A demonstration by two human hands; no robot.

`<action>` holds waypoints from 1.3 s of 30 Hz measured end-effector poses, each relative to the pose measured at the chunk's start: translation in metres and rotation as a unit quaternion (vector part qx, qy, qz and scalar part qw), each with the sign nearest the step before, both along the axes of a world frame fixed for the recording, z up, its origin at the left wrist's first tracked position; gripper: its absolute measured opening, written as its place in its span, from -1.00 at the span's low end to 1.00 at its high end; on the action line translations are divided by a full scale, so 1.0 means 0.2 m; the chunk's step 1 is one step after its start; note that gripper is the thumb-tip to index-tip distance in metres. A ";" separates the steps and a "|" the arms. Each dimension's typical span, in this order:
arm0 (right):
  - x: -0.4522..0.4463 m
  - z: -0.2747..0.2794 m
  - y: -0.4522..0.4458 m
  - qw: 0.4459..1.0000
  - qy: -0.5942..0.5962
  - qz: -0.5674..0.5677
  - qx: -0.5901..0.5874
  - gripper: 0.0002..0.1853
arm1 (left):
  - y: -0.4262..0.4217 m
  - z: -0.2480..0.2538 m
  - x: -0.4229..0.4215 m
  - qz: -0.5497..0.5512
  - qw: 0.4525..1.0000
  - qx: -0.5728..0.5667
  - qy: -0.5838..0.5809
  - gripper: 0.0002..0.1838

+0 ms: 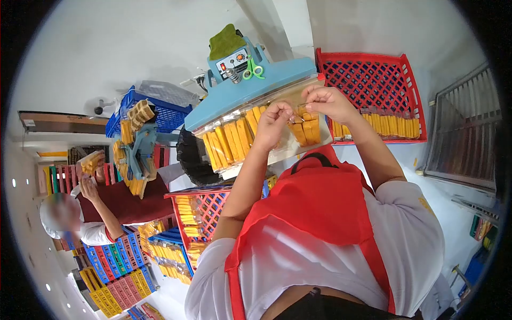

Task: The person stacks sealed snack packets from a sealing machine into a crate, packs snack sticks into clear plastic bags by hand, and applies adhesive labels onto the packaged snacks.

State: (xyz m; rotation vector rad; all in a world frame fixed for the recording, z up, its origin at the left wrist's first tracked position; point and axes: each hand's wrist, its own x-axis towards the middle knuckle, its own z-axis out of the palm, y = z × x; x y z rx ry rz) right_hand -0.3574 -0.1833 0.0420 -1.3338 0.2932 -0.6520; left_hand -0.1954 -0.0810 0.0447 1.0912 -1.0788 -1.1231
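Observation:
Between my hands is a clear plastic bag of yellow sticks [305,131], near the right end of the work surface. My left hand [273,124] pinches the upper left part of the bag. At the upper right, my right hand [332,104] has its fingers closed on the bag's edge. Just beyond both hands runs the long light-blue bar of a bag sealer [256,88]. A row of bagged yellow sticks [229,141] lies along it, left of my left hand.
Green-handled scissors [253,69] and a green cloth [226,41] are on the sealer. To the right stands a red crate [368,85] holding several filled bags. Another red crate [210,205] is at lower left. A co-worker [128,205] handles a bag beside another sealer [143,154].

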 end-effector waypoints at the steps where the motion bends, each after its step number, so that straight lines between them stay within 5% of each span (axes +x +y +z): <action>1: 0.00 0.02 0.02 1.000 -0.006 -0.014 -0.001 -0.97 | 0.01 0.01 -0.02 0.003 1.000 0.000 0.001 -0.96; 7: 0.03 0.02 0.02 0.987 0.095 -0.111 0.064 -0.96 | 0.01 -0.04 -0.10 0.097 0.967 0.071 0.223 -0.96; 10: 0.06 -0.06 0.01 0.989 0.073 -0.104 0.080 -0.93 | -0.01 -0.06 -0.13 0.190 0.956 0.111 0.193 -0.93; 13: 0.07 -0.05 0.02 0.986 0.076 -0.127 0.079 -0.93 | -0.02 -0.08 -0.10 0.208 0.972 0.028 0.107 -0.90; 15: 0.06 -0.06 0.00 0.987 0.077 -0.113 0.087 -0.93 | -0.02 -0.14 -0.04 0.103 0.991 0.059 0.064 -0.93; 19: 0.06 -0.06 -0.01 0.990 0.076 -0.076 0.094 -0.93 | -0.03 0.00 -0.03 0.088 0.976 0.191 0.063 -0.86; 22: 0.06 -0.08 -0.02 0.992 0.089 -0.089 0.031 -0.95 | -0.03 -0.03 0.00 0.069 0.980 0.182 -0.047 -0.79; 24: 0.07 -0.08 -0.02 0.986 0.106 -0.119 -0.041 -0.96 | -0.04 -0.10 0.04 0.079 0.959 0.055 -0.265 -0.81; 26: 0.07 -0.09 -0.02 0.975 0.123 -0.148 -0.112 -0.97 | -0.06 -0.09 0.04 0.050 0.966 0.033 -0.253 -0.80; 34: 0.10 -0.09 -0.05 0.992 0.043 -0.108 0.047 -0.95 | -0.10 -0.05 0.02 0.020 0.976 0.116 -0.185 -0.76; 38: 0.09 -0.12 -0.08 0.990 0.067 -0.077 0.097 -0.85 | -0.11 -0.07 0.01 0.026 0.977 0.093 -0.188 -0.75; 39: 0.06 -0.18 -0.15 0.991 0.122 0.003 0.059 -0.82 | -0.11 -0.08 0.01 0.024 0.977 0.084 -0.195 -0.75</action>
